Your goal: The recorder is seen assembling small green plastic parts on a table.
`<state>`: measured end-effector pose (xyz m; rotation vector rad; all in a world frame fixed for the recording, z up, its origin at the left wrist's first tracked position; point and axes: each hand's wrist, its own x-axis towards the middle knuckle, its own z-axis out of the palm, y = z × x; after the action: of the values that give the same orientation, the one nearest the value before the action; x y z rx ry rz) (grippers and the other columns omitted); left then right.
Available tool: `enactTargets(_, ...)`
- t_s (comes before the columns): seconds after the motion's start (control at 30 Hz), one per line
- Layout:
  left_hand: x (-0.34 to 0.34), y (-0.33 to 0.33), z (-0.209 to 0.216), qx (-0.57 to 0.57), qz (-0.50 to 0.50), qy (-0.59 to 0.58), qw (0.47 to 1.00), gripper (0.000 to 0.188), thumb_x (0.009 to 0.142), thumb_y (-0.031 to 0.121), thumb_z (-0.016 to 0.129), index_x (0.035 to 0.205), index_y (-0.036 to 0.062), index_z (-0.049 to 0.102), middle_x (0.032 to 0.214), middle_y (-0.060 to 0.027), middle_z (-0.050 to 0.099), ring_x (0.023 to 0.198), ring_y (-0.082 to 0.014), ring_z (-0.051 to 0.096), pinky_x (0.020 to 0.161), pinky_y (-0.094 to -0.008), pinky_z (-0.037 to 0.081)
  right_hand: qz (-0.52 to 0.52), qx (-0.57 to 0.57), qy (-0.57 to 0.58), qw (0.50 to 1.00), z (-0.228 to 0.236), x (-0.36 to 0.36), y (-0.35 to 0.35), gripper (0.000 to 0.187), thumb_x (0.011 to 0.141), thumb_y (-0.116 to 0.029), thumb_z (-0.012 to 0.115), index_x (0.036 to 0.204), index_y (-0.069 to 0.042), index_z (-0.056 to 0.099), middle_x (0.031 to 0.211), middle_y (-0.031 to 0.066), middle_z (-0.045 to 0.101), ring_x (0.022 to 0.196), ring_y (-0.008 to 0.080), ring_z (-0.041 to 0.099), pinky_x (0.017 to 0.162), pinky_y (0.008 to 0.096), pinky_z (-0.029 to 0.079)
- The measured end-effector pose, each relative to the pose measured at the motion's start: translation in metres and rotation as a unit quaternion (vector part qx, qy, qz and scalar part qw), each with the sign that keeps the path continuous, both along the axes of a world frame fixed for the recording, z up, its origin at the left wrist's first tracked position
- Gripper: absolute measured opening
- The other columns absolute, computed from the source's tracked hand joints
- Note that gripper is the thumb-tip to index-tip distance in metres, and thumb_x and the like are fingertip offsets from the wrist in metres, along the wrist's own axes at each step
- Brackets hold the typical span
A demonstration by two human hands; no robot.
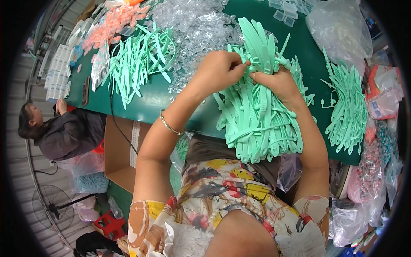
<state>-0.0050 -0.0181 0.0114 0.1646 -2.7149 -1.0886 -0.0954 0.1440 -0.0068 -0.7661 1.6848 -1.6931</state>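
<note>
A thick bundle of mint-green plastic straps point(257, 124) lies at the table edge in front of me, its near end hanging over my lap. My right hand point(280, 83) is closed, with the thumb pressed across several straps point(259, 38) that point away from me. My left hand point(222, 70) is closed in a pinch against the left side of these straps. What its fingertips hold is hidden. A bracelet circles my left wrist.
Loose green straps point(143, 55) lie to the left, another bundle point(346, 107) to the right. Behind my hands spreads a heap of clear plastic pieces point(192, 25). Orange pieces point(113, 23) sit far left, a clear bag point(340, 30) far right. Another person point(68, 128) sits at left.
</note>
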Motion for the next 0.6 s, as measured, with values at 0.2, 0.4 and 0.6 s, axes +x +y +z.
enactTargets(0.2, -0.008, 0.008, -0.006, 0.223, 0.009, -0.046, 0.974, 0.025, 0.080, 0.021, 0.060, 0.074, -0.0021, 0.065, 0.058, -0.0059, 0.057, 0.052, -0.0122, 0.048, 0.051, -0.0277, 0.038, -0.012, -0.050, -0.037, 0.998, 0.004, 0.004, 0.001, 0.026, 0.073, -0.004, 0.069, 0.098, -0.003, 0.062, 0.088, 0.0028, 0.062, 0.075, 0.0109, 0.058, 0.067, 0.0253, 0.047)
enactTargets(0.4, 0.000, 0.013, -0.013, 0.447, 0.037, -0.002, 0.894, 0.016, 0.083, 0.014, 0.058, 0.075, 0.0001, 0.060, 0.060, 0.0043, 0.046, 0.053, -0.0037, 0.034, 0.048, -0.0203, 0.024, -0.017, -0.016, -0.065, 0.998, 0.005, 0.001, 0.005, 0.025, 0.074, -0.011, 0.069, 0.097, -0.002, 0.062, 0.085, 0.0023, 0.062, 0.074, 0.0104, 0.057, 0.067, 0.0251, 0.046)
enactTargets(0.6, 0.005, 0.012, -0.015, 0.513, 0.062, 0.075, 0.853, 0.015, 0.084, 0.013, 0.057, 0.079, -0.0015, 0.059, 0.059, 0.0041, 0.044, 0.051, -0.0037, 0.033, 0.047, -0.0207, 0.022, -0.010, -0.008, -0.056, 0.998, 0.003, 0.000, 0.004, 0.022, 0.074, -0.012, 0.069, 0.092, -0.003, 0.062, 0.079, 0.0013, 0.059, 0.071, 0.0100, 0.055, 0.064, 0.0243, 0.045)
